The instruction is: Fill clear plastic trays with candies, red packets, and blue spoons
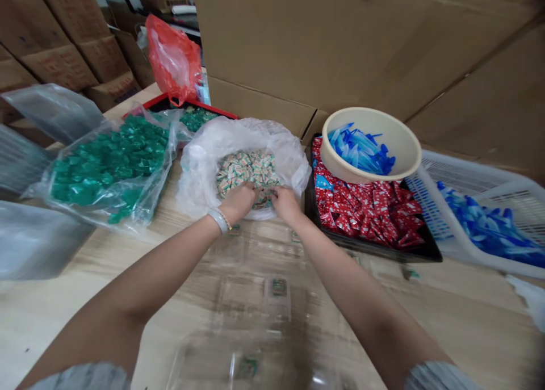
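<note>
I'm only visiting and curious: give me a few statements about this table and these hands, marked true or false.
1. The left hand and right hand both reach into the white bag of striped packets. True.
2. The cream bowl holds red packets. False: it holds blue pieces; the red packets lie in the black tray beneath it.
3. A clear bag of green packets lies left of the white bag. True.
4. The white basket at the right is full of green packets. False: the basket's contents are blue.
5. The left wrist wears a band. True.
</note>
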